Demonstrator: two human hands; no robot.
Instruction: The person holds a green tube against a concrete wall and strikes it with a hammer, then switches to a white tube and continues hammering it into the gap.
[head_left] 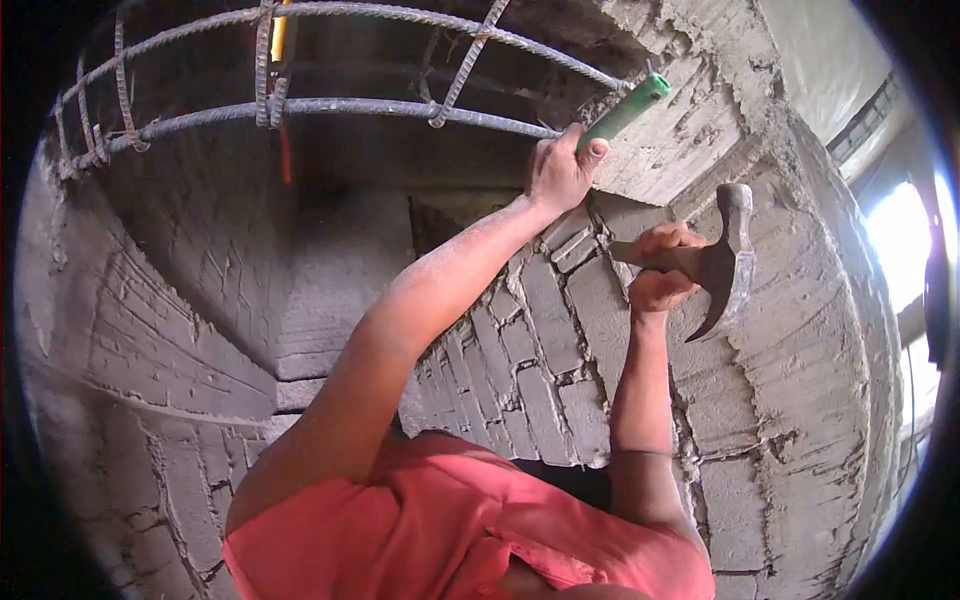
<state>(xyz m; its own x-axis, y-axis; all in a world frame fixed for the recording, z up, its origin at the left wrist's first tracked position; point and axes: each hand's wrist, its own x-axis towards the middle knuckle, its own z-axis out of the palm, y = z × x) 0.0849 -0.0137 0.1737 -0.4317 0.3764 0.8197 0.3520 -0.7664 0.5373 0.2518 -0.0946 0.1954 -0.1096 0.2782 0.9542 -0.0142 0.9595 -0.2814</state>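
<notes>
My left hand (565, 172) is wrapped round a green tube-like piece (625, 112), which slants up to the right against the rough concrete edge. A thin dark tip shows just above its upper end. My right hand (664, 266) grips the wooden handle of a claw hammer (738, 250) lower and to the right. The hammer's metal head stands clear of the fingers, with its curved claw pointing down. Two ribbed steel bars (340, 106) with cross ties run from the left to beside my left hand.
Brickwork with rough mortar joints (545, 400) lies behind my arms. Plastered concrete (800, 370) fills the right side. A yellow strip (278, 38) and a red strip (286, 155) hang by the bars. Bright openings (900, 245) show at the far right.
</notes>
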